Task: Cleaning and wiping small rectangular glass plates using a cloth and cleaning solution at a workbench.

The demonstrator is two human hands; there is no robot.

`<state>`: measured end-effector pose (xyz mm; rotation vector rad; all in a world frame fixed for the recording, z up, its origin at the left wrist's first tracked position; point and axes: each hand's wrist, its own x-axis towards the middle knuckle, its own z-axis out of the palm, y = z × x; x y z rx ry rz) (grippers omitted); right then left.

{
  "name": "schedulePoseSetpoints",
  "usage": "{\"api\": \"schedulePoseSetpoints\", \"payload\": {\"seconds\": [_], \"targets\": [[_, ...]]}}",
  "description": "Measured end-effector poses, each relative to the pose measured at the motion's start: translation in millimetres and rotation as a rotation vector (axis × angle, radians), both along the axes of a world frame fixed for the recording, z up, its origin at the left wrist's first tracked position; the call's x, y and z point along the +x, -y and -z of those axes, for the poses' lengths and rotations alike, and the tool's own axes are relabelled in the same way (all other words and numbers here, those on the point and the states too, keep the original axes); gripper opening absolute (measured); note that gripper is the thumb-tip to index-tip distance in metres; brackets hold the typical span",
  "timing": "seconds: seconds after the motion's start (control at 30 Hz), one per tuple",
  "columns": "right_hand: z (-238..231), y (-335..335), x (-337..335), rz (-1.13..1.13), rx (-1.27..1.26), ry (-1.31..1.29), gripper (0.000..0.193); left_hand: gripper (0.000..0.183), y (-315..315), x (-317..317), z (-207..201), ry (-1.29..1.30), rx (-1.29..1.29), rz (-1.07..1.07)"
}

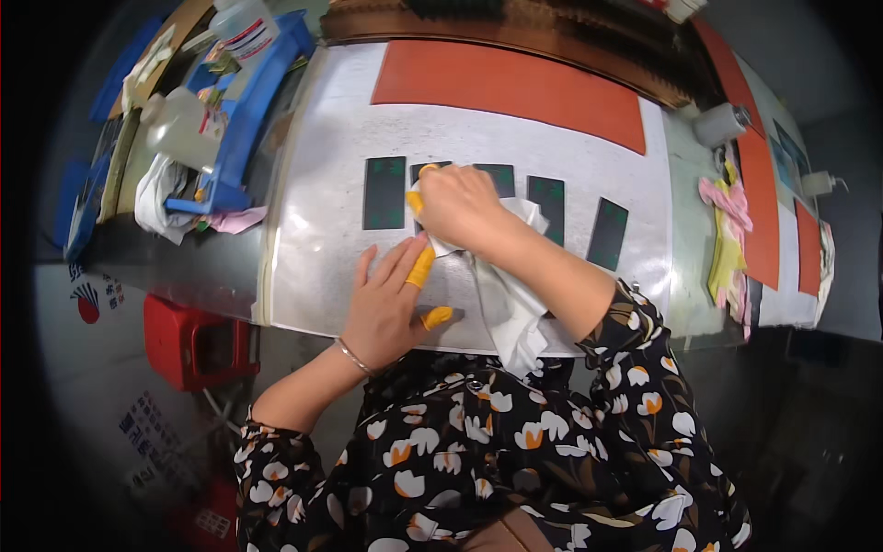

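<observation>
Several dark flat panels with green markings lie in a row on the white work surface (322,120). My right hand (457,204) is closed on a white cloth (515,308) and presses it over the second panel from the left, which is mostly hidden. The cloth's loose end trails toward the table's front edge. My left hand (386,299) lies flat, fingers spread, its fingertips by the near end of that same panel. Yellow finger covers sit on fingers of both hands. The leftmost panel (384,193) and the rightmost panel (608,234) show fully.
An orange mat (506,87) lies beyond the panels, before a brown rack (552,51). On the left are a blue tray (241,138), a plastic bottle (184,129) and a red stool (189,345). A grey bottle (722,124) and pink-yellow cloths (727,230) are at right.
</observation>
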<state>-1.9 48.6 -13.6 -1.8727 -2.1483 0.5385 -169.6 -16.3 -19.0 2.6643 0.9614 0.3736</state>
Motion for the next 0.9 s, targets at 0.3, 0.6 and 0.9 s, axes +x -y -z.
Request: {"api": "schedulePoseSetpoints", "payload": {"seconds": [0.3, 0.6, 0.9], "targets": [[-0.9, 54.7, -5.7, -0.118, -0.045, -0.069, 0.017, 0.054, -18.5, -31.5, 0.9, 0.169, 0.045, -0.095], [-39.2, -4.0, -23.0, -0.084, -0.007, 0.016, 0.022, 0.050, -20.8, -48.1, 2.4, 0.113, 0.087, -0.054], [5.4, -44.4, -48.3, -0.013, 0.052, 0.016, 0.016, 0.046, -20.4, -45.3, 2.9, 0.072, 0.060, -0.073]]}}
